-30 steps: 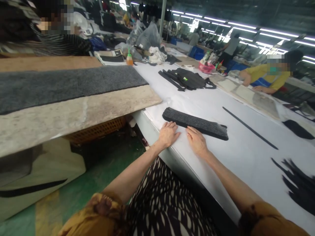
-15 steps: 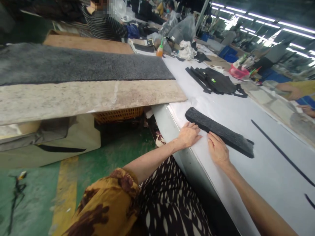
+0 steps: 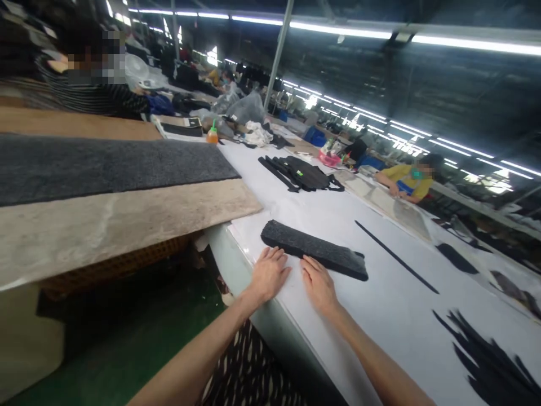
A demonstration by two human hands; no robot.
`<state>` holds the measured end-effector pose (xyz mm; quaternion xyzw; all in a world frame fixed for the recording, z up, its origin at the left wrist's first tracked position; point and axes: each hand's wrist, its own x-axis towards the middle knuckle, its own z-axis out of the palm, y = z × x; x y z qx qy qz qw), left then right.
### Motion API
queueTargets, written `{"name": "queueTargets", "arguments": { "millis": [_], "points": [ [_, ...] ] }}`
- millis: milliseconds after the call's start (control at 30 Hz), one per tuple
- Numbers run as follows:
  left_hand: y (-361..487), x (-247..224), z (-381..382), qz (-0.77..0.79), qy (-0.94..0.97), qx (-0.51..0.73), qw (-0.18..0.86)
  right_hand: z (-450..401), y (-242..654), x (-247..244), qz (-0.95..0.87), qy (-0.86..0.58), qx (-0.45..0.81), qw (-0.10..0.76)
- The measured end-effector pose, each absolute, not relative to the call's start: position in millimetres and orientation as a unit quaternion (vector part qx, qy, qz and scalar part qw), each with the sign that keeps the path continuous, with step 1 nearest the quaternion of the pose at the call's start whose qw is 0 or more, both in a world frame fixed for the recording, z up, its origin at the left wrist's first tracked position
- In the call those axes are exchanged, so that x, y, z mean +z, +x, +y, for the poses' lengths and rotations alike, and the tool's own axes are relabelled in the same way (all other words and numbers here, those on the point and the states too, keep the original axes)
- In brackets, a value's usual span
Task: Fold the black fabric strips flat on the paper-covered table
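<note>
The left forearm (image 3: 198, 349) enters from 7 o'clock and the right forearm (image 3: 376, 361) from 5, both converging over the white-topped table (image 3: 316, 208). The left hand (image 3: 270, 273) lies palm down, fingers side by side, thumb set apart; the right hand (image 3: 318, 283) lies beside it, fingers together and slightly bent. Both are unclenched, fingertips against the near long edge of one elongated stack of dark grey, felt-like fabric (image 3: 315, 248), at 12 o'clock on a dial centred between the hands. Also counted: one narrow, straight black strip (image 3: 397, 257) at 3; one fanned bunch of black strips (image 3: 486, 361) at 4, their number unclear; one flat heap of black cloth pieces (image 3: 315, 173) at 12, beyond the stack; one green-nozzled bottle of orange liquid (image 3: 212, 135) at 11; one pink plastic basket (image 3: 329, 159) at 1. A beige board (image 3: 127, 217), bearing one wide dark grey fabric panel (image 3: 105, 166) at 10, intrudes with its corner near the stack at 11. Two nearby co-workers appear: one in a striped top (image 3: 84, 96) at 10, one in yellow (image 3: 397, 173) at 2.
</note>
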<state>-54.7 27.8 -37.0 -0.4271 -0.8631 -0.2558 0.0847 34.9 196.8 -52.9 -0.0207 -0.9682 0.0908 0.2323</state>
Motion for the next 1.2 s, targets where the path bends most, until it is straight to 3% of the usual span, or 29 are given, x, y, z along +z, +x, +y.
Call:
{"name": "queueTargets", "arguments": {
  "millis": [1200],
  "points": [
    [-49, -47, 37, -0.86, -0.431, -0.261, 0.084, 212, 44, -58, -0.971, -0.016, 0.113, 0.212]
  ]
}}
